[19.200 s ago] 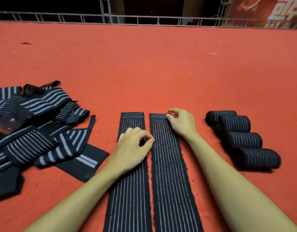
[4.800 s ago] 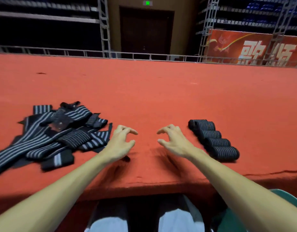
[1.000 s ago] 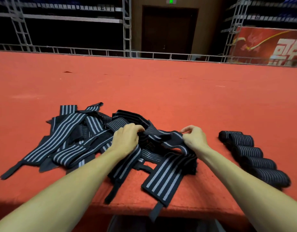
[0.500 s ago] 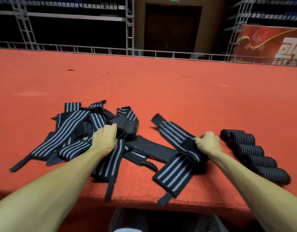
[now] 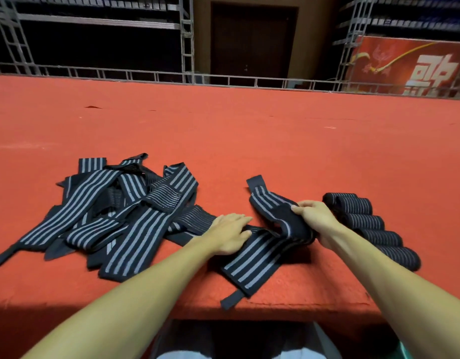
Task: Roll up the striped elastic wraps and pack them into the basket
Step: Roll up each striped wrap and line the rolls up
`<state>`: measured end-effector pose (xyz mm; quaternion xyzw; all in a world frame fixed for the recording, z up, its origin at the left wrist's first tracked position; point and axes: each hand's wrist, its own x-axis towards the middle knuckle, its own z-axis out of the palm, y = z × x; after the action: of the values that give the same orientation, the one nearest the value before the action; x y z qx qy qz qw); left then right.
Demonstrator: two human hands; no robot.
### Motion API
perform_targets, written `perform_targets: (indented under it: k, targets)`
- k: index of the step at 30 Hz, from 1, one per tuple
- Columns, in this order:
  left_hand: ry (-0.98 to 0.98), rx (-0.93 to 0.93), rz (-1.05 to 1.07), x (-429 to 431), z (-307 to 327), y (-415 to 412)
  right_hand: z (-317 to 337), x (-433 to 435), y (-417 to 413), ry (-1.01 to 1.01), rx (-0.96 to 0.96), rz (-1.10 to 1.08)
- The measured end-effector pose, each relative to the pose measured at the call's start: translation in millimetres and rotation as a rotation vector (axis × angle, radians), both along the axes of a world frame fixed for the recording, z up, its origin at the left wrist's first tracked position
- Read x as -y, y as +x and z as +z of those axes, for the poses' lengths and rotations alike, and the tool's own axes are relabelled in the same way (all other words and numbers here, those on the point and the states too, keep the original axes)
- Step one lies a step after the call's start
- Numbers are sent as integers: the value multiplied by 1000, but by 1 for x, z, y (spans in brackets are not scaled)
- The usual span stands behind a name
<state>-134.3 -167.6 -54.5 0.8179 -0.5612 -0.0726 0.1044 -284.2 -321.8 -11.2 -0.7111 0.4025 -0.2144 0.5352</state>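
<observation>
A loose black wrap with grey stripes (image 5: 260, 257) lies bunched across the near edge of the red platform, one end hanging over the edge. My right hand (image 5: 315, 218) grips its folded middle. My left hand (image 5: 230, 235) rests on the same wrap with fingers laid flat, just left of the fold. A tangled pile of unrolled striped wraps (image 5: 114, 216) lies to the left. Several rolled wraps (image 5: 366, 224) sit in a row to the right of my right hand. No basket is in view.
The red carpeted platform (image 5: 249, 130) stretches far ahead to a metal railing (image 5: 223, 80). Its front edge runs just below the wraps, with my knees beneath. A teal object (image 5: 405, 351) peeks in at the bottom right.
My left hand left the pile and moved right onto the wrap my right hand holds. That wrap has been pulled clear of the pile toward the rolled ones.
</observation>
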Motion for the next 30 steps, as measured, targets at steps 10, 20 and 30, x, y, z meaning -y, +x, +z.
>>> perform_targets:
  k: [10, 20, 30]
  targets:
    - [-56, -36, -51, 0, 12, 19, -4, 20, -24, 154, 82, 37]
    - [18, 246, -214, -22, 45, -2, -9, 11, -17, 76, -121, 85]
    - [-306, -815, 17, 2, 48, -66, 19, 7, -35, 579, 282, 95]
